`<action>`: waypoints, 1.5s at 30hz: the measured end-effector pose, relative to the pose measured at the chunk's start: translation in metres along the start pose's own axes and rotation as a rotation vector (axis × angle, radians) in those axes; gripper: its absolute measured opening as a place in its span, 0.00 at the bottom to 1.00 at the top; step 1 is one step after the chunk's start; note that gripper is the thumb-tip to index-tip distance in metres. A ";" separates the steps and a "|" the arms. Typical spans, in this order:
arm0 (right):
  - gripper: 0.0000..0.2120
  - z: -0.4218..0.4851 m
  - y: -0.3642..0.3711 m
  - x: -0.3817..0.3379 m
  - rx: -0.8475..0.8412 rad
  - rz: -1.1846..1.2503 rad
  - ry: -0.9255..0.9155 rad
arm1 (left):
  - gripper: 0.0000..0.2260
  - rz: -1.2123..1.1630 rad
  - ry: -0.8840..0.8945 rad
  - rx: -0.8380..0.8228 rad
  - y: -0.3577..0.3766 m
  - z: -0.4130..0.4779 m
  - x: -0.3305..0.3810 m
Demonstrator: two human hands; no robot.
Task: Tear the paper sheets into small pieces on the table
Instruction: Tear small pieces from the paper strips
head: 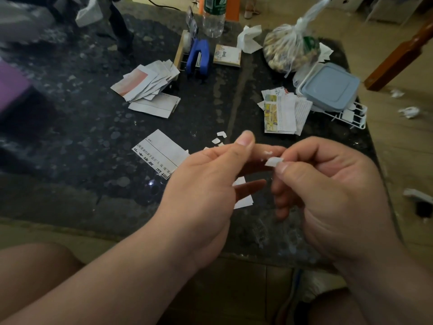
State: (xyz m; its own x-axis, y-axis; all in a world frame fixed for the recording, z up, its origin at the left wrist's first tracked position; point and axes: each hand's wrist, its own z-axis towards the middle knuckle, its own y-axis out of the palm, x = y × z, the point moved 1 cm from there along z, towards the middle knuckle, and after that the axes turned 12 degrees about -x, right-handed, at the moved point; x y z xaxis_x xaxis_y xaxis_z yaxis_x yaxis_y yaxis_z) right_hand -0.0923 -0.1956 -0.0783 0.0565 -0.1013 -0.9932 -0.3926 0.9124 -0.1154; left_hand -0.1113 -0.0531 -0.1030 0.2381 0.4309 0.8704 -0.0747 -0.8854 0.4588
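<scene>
My right hand (328,184) pinches a small white paper scrap (273,161) between thumb and forefinger above the dark table (70,148). My left hand (206,184) is beside it with fingers extended toward the scrap; a tiny white fleck (267,152) sticks on its fingertip. A printed paper sheet (161,152) lies flat left of my hands. Small torn bits (220,137) lie just beyond my fingers, and a larger white piece (243,200) lies under my left fingers. One stack of cut sheets (145,83) lies at the back left, another (281,111) at the right.
At the back stand a blue stapler (199,57), a tape dispenser (185,43), a clear bottle (213,17), a notepad (227,55), crumpled tissue (249,38) and a tied plastic bag (290,48). A blue-lidded box (328,87) rests on a white rack (356,118) at the right edge.
</scene>
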 end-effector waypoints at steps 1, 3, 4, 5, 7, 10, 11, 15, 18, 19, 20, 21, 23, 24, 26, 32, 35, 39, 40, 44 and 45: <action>0.08 0.001 0.000 0.001 -0.003 0.008 0.005 | 0.17 -0.035 -0.014 -0.005 0.000 0.000 0.001; 0.08 0.001 0.000 0.003 -0.009 0.008 0.012 | 0.16 -0.080 -0.025 -0.020 0.000 0.000 0.002; 0.07 0.001 0.000 0.003 -0.015 0.010 0.013 | 0.14 -0.094 -0.030 -0.030 0.001 0.000 0.003; 0.06 0.002 0.000 0.004 -0.021 0.013 0.014 | 0.13 -0.108 -0.039 -0.042 0.000 -0.001 0.004; 0.04 0.003 0.000 0.005 -0.032 0.011 0.017 | 0.12 -0.132 -0.058 -0.051 0.000 -0.001 0.006; 0.05 0.006 -0.002 0.007 -0.051 -0.029 0.026 | 0.09 -0.154 -0.093 -0.018 -0.005 0.000 0.005; 0.06 0.007 -0.004 0.007 -0.064 -0.077 0.023 | 0.08 -0.159 -0.106 0.001 -0.008 0.001 0.007; 0.07 0.026 -0.014 0.014 -0.080 -0.330 0.154 | 0.08 -0.144 -0.083 0.081 -0.028 0.004 0.020; 0.05 0.047 -0.017 0.036 -0.107 -0.500 0.356 | 0.06 -0.086 -0.022 0.168 -0.051 0.004 0.034; 0.05 0.053 -0.017 0.044 -0.111 -0.545 0.392 | 0.05 -0.063 -0.009 0.195 -0.060 0.003 0.039; 0.05 0.058 -0.015 0.051 -0.109 -0.580 0.409 | 0.05 -0.041 -0.001 0.217 -0.069 0.001 0.042; 0.05 0.063 -0.013 0.058 -0.104 -0.609 0.412 | 0.05 -0.019 0.004 0.239 -0.078 -0.001 0.045; 0.06 0.071 -0.006 0.069 -0.085 -0.653 0.403 | 0.06 0.016 -0.002 0.288 -0.092 -0.006 0.046; 0.06 0.074 -0.003 0.074 -0.071 -0.676 0.397 | 0.08 0.030 -0.014 0.317 -0.097 -0.008 0.045; 0.05 0.079 0.002 0.083 -0.032 -0.696 0.388 | 0.15 0.060 -0.053 0.383 -0.103 -0.012 0.039; 0.02 0.078 0.011 0.087 0.029 -0.782 0.301 | 0.05 0.365 -0.146 0.377 -0.108 -0.023 0.020; 0.04 0.077 0.012 0.087 0.060 -0.836 0.289 | 0.06 0.468 -0.197 0.315 -0.104 -0.023 0.017; 0.11 0.078 0.008 0.087 0.077 -0.727 0.227 | 0.07 0.504 -0.283 0.232 -0.099 -0.018 0.009; 0.11 0.078 0.007 0.086 0.074 -0.726 0.203 | 0.06 0.521 -0.297 0.218 -0.099 -0.017 0.005; 0.08 0.077 0.005 0.085 0.097 -0.678 0.150 | 0.04 0.734 -0.303 0.215 -0.104 -0.015 -0.008; 0.06 0.077 0.005 0.085 0.118 -0.668 0.143 | 0.06 0.800 -0.300 0.219 -0.104 -0.015 -0.010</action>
State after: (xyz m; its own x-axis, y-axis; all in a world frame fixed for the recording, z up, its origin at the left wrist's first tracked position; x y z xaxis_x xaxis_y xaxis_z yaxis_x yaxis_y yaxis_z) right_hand -0.0187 -0.1689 -0.1625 0.1264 -0.7006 -0.7023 -0.2125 0.6724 -0.7090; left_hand -0.1199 0.0371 -0.1565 0.4404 -0.3694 0.8183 -0.1483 -0.9289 -0.3394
